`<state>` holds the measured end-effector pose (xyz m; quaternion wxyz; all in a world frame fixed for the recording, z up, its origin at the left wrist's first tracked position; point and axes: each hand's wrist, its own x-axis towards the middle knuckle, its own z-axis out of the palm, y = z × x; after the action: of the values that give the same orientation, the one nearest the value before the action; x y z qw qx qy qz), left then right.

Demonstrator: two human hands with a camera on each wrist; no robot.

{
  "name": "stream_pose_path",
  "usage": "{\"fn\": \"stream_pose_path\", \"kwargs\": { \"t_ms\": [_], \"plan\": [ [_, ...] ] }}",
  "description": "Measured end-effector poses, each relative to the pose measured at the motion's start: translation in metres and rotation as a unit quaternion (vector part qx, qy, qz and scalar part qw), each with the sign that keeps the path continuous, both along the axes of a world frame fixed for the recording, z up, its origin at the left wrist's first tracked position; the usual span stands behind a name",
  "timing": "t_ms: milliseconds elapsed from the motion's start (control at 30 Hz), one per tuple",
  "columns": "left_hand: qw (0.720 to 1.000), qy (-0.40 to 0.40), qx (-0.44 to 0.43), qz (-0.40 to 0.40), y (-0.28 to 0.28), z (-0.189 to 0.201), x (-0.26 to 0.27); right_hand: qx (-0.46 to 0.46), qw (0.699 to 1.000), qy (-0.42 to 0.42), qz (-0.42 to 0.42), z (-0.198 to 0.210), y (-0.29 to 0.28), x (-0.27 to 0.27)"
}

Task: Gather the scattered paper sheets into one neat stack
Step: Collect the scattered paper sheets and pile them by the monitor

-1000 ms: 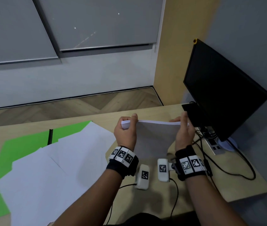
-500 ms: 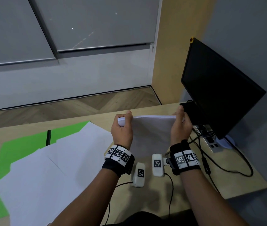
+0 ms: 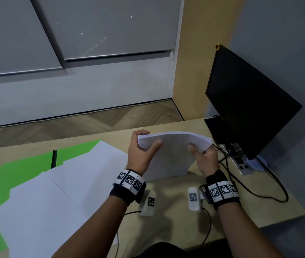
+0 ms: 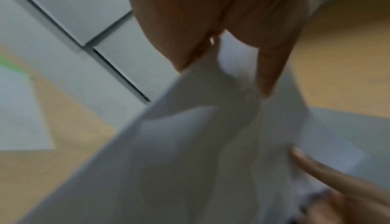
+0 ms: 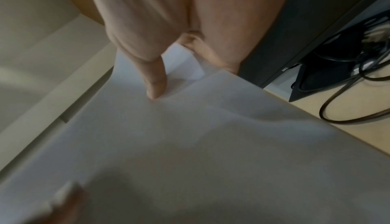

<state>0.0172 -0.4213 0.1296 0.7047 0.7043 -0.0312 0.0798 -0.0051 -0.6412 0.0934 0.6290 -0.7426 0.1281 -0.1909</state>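
Observation:
A bundle of white paper sheets [image 3: 174, 155] stands on its lower edge on the wooden desk [image 3: 176, 216], its top bowed over. My left hand [image 3: 142, 148] pinches the bundle's upper left corner, thumb on the near face. My right hand [image 3: 203, 155] grips the upper right corner the same way. Both wrist views show the bundle [image 4: 190, 152] [image 5: 211, 144] blurred, with a thumb lying on it. More loose white sheets [image 3: 55, 190] lie fanned out on the left of the desk, over a green mat [image 3: 23, 168].
A black monitor [image 3: 248, 108] stands at the right, close behind my right hand, with a power strip [image 3: 241, 164] and black cables [image 3: 259, 192] beneath it. A dark pen [image 3: 54, 159] lies on the green mat. The desk's far edge runs just behind the bundle.
The bundle has tipped back toward me and its top now curls over, showing more of the near face. Both hands have shifted slightly, still holding the top corners.

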Motion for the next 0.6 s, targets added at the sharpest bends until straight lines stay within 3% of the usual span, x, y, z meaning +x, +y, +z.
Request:
{"fn": "stream_pose_path", "kwargs": {
  "t_ms": [100,200,267,367,467,600],
  "plan": [
    [0.995,0.009,0.057,-0.079,0.020,-0.019,0.007,0.002,1.000,0.011,-0.002,0.002,-0.004,0.001],
    [0.979,0.130,0.074,-0.141,0.027,-0.025,0.014,0.014,1.000,0.022,0.002,0.003,-0.002,0.001],
    [0.972,0.152,0.108,-0.141,0.022,-0.025,0.015,0.015,1.000,0.018,-0.006,0.006,0.002,0.000],
    [0.984,0.148,0.057,-0.087,0.014,-0.013,0.012,0.011,1.000,-0.017,-0.009,0.021,0.005,-0.005],
    [0.985,0.129,-0.015,-0.111,0.014,-0.005,0.014,0.010,0.998,-0.061,0.006,0.035,0.000,-0.009],
    [0.976,0.181,-0.025,-0.121,0.011,-0.018,0.009,0.046,0.999,-0.020,0.013,0.019,-0.001,-0.012]
  ]
}}
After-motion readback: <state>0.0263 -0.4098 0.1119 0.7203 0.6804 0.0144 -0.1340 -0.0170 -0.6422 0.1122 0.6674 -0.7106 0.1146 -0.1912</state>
